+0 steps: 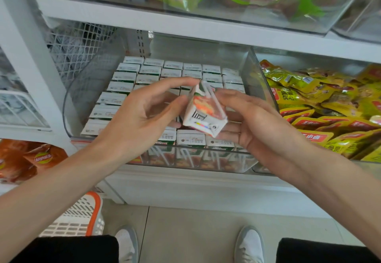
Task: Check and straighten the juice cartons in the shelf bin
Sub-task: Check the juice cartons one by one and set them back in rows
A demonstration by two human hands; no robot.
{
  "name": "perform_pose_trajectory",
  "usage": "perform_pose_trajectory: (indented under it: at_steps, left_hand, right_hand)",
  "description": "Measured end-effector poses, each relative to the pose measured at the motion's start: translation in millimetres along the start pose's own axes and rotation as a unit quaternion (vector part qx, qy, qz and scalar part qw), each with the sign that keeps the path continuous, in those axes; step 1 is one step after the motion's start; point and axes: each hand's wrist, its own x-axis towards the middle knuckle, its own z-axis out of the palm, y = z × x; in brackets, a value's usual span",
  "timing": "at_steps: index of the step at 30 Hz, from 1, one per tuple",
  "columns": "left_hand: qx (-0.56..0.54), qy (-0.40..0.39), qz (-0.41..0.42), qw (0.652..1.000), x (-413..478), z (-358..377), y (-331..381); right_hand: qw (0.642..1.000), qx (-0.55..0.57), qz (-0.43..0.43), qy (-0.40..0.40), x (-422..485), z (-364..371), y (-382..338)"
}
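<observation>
Checking step: my left hand (pixel 144 114) and right hand (pixel 253 122) grip a small orange-printed cardboard juice carton (pixel 204 108); next, I judge, reseat it squarely.

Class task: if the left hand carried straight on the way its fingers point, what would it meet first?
The raised juice carton: the left hand points rightward at it, index fingertip seemingly touching its top. Beyond lies the right hand.

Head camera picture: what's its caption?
One juice carton held by left hand and right hand over a bin of cartons.
</observation>
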Motion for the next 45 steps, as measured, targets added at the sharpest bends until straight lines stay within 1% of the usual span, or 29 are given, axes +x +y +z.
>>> perform_pose_trajectory:
  at_steps: [2, 4, 9, 12, 15, 20, 22, 24, 27, 31, 34, 37, 38, 40, 42, 45]
  left_hand:
    - [0.020, -0.009, -0.002, 1.000, -0.1, -0.8, -1.3]
    - [0.033, -0.012, -0.006, 0.999, -0.2, -0.5, -2.0]
    - [0.028, -0.013, -0.011, 0.999, -2.3, 0.9, 0.6]
    - [0.014, -0.009, -0.023, 1.000, -3.5, -1.1, 3.1]
    - [0.012, 0.013, -0.034, 0.999, -0.6, -3.7, -0.6]
    - [0.010, 0.056, -0.010, 0.998, 3.4, -4.6, -3.8]
    - [0.018, 0.056, 0.003, 0.998, 4.2, -4.2, -3.9]
    - [0.025, 0.045, 0.003, 0.999, 5.6, -5.5, -4.9]
    - [0.070, 0.026, -0.014, 0.997, 7.0, -12.6, -11.4]
    - [0.131, 0.045, -0.027, 0.990, 6.4, -23.9, -16.6]
    - [0.151, 0.056, -0.032, 0.986, 6.6, -26.7, -15.7]
    - [0.161, 0.068, -0.033, 0.984, 7.5, -29.2, -15.3]
    - [0.166, 0.069, -0.035, 0.983, 8.0, -30.5, -15.3]
    - [0.182, 0.057, -0.047, 0.981, 8.0, -34.1, -16.3]
    - [0.204, 0.036, -0.064, 0.976, 7.6, -38.0, -17.3]
    - [0.231, 0.019, -0.078, 0.970, 8.7, -43.6, -17.9]
  right_hand:
    - [0.999, 0.020, 0.034, 0.012, 1.1, 1.1, -2.1]
    - [0.998, 0.027, 0.048, 0.019, 1.0, 1.3, -2.9]
    - [0.999, 0.005, 0.031, 0.020, 0.0, 0.0, -2.9]
    - [0.999, -0.039, -0.020, 0.003, -0.1, -1.7, 0.3]
    - [0.993, -0.076, -0.094, 0.004, 0.0, -1.6, 2.2]
    - [0.962, -0.187, -0.198, 0.002, 3.0, -0.5, 0.1]
    - [0.950, -0.205, -0.236, 0.003, 4.3, 1.3, -1.4]
    - [0.942, -0.220, -0.253, 0.017, 7.6, 1.7, -2.3]
    - [0.935, -0.245, -0.256, 0.028, 12.8, 0.2, -1.4]
    - [0.919, -0.293, -0.263, 0.021, 18.1, -2.9, 4.8]
    - [0.890, -0.380, -0.250, 0.005, 24.2, -5.1, 10.9]
    - [0.836, -0.494, -0.237, 0.002, 31.3, -7.2, 17.9]
    - [0.824, -0.517, -0.232, -0.002, 33.5, -8.4, 18.6]
    - [0.816, -0.538, -0.211, -0.020, 37.1, -10.1, 16.1]
    - [0.817, -0.542, -0.195, -0.041, 39.9, -9.8, 11.4]
    - [0.812, -0.546, -0.203, -0.042, 43.3, -4.5, 6.0]
